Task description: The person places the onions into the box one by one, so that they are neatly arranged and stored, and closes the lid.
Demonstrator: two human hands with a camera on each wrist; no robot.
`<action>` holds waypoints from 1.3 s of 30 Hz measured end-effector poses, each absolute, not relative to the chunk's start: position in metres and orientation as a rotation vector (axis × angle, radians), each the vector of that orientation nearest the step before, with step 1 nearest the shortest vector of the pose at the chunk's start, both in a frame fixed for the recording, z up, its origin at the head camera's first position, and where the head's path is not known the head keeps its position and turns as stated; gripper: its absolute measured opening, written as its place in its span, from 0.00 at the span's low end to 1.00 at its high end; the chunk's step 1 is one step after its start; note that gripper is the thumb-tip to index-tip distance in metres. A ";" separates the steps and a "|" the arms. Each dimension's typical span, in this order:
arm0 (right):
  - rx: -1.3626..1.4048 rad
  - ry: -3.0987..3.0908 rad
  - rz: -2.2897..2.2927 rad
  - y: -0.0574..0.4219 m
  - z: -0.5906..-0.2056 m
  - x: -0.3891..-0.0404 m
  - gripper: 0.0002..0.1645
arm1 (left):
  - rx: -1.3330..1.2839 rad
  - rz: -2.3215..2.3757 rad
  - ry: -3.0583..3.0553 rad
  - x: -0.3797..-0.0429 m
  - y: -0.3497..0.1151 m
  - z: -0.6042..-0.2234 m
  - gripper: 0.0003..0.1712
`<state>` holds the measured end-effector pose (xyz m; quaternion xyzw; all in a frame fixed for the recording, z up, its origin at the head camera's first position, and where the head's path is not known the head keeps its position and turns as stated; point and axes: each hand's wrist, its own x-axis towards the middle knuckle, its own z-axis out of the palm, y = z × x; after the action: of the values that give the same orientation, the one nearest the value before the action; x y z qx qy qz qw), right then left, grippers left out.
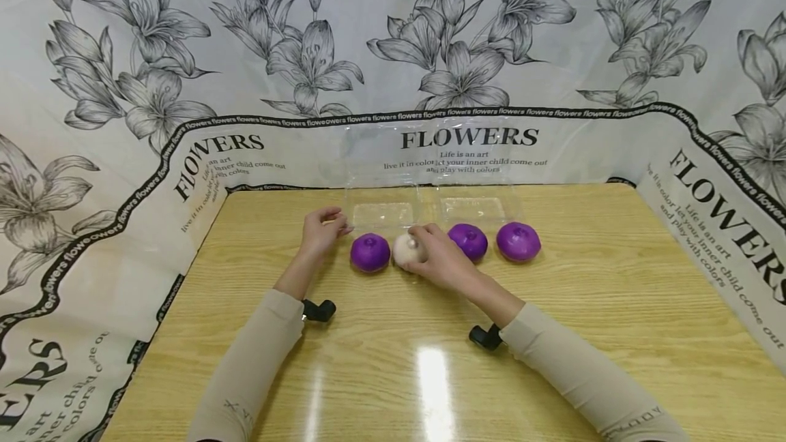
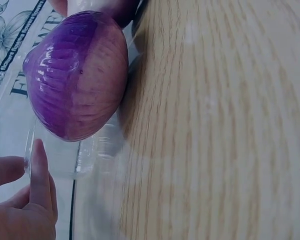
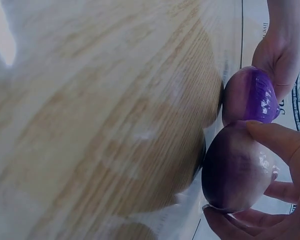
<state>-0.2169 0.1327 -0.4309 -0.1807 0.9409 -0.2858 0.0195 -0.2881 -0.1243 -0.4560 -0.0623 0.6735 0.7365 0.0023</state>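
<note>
My right hand (image 1: pixel 443 258) grips a white-topped, onion-like round vegetable (image 3: pixel 235 167) with a dark purple base, thumb on one side and fingers on the other. Left of it sits a glossy purple onion-like vegetable (image 1: pixel 370 253), pale underneath in the left wrist view. With thumb and index finger, my left hand (image 2: pixel 25 200) pinches the thin edge of a clear plastic container (image 1: pixel 383 213). The container lies behind the row, its see-through lid raised against the backdrop. Right of the gripped one are two more purple vegetables, one (image 1: pixel 471 241) partly behind my right hand, the other (image 1: pixel 518 242) farther right.
Another clear compartment (image 1: pixel 473 209) lies to the right of the first. A wooden table (image 1: pixel 381 360) carries everything. White cloth (image 1: pixel 344 149) printed with flowers and lettering hangs around its back and sides. Dark wrist mounts (image 1: pixel 485 337) stick out from both sleeves.
</note>
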 end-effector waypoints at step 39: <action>-0.612 2.765 -1.248 0.144 -0.413 -0.224 0.45 | -0.199 2.308 2.086 -0.286 -0.125 -0.458 0.23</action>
<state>-0.2239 0.1444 -0.4128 -0.1977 0.8932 -0.4031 0.0236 -0.2858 -0.1252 -0.4580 -0.0639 0.6691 0.7403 0.0121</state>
